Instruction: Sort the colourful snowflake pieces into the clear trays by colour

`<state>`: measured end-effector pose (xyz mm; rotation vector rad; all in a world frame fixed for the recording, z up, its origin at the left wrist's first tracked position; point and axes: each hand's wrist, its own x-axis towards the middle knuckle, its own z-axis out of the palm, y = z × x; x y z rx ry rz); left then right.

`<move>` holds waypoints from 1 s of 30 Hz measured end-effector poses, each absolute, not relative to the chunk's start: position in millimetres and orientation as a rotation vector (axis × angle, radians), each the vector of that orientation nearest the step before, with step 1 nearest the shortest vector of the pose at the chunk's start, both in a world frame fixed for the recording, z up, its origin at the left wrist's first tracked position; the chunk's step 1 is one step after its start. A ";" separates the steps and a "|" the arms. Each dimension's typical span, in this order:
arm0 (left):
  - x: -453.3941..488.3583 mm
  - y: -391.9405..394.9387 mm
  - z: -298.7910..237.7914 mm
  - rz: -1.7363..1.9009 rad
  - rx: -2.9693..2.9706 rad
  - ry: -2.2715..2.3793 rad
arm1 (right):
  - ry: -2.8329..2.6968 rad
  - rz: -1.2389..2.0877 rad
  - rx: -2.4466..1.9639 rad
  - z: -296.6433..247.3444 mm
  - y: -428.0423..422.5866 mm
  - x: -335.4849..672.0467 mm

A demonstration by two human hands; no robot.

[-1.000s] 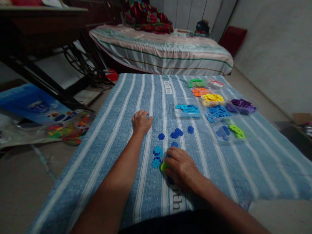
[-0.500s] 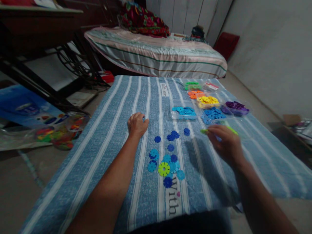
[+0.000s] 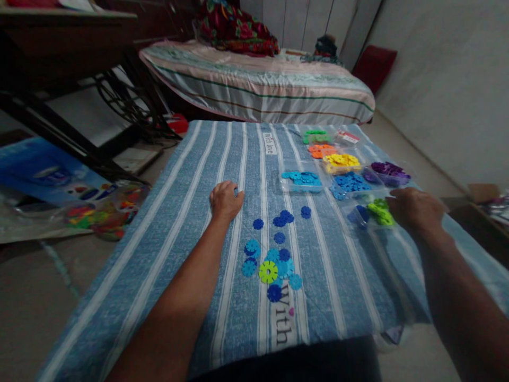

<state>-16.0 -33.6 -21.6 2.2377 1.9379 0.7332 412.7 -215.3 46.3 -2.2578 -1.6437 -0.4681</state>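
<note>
My left hand (image 3: pixel 226 200) rests on the striped cloth with its fingers curled; a bit of dark blue shows by the thumb, too small to name. To its right lie loose notched plastic discs: dark blue ones (image 3: pixel 258 224), light blue ones (image 3: pixel 248 267) and one lime-green disc (image 3: pixel 268 272) on top of the cluster. My right hand (image 3: pixel 417 211) is at the right side of a clear box holding lime-green discs (image 3: pixel 380 212) and dark blue discs (image 3: pixel 358 215). Its fingers are bent together, and whatever is between them is hidden.
Clear boxes hold light blue (image 3: pixel 301 179), blue (image 3: pixel 351 183), purple (image 3: pixel 389 172), yellow (image 3: pixel 342 162), orange (image 3: pixel 320 151) and green discs (image 3: pixel 315 136). Beyond the striped cloth (image 3: pixel 191 175) stands a bed (image 3: pixel 254 95). A sewing-machine table (image 3: pixel 67 32) is on the left.
My right hand has moved right, from in front of the boxes with a lime-green piece at its fingertips to the lime-green box's right side. That piece no longer shows. The left hand stays put.
</note>
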 end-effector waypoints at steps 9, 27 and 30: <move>-14.9 -32.6 -21.7 0.726 2.214 1.941 | -1.899 -0.222 -1.735 46.5 -243.6 279.5; -14.7 -33.5 -22.4 0.744 2.211 1.932 | -2.199 0.349 -1.267 6.7 -257.1 159.3; -14.9 -33.6 -23.2 0.764 2.209 1.936 | -2.035 0.298 -1.206 23.7 -254.3 178.9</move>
